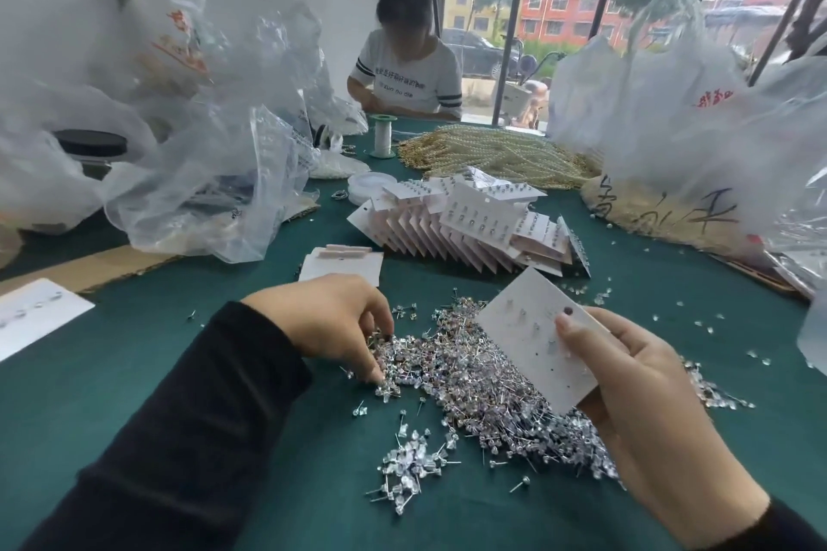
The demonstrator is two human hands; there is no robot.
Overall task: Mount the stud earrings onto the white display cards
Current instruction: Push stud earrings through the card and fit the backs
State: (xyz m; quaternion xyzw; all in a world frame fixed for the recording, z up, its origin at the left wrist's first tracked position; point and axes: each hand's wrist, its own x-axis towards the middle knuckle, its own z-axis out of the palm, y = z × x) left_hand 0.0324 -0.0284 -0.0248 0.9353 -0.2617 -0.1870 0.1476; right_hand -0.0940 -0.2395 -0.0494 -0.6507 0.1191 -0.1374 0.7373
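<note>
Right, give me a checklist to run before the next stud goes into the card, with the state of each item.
1. Card held steady: ok. The right hand grips the white display card, tilted above the pile.
2. Free holes left on the card: ok, several show empty.
3. Studs already seated: cannot tell, too blurred.
4. Stud supply within reach: ok. The stud pile lies on the green table, under both hands.
5. Single stud in the left hand's grip: cannot tell. The left hand has its fingertips pinching in the pile.
6. Room for the finished card: ok, beside the filled card stack.
</note>
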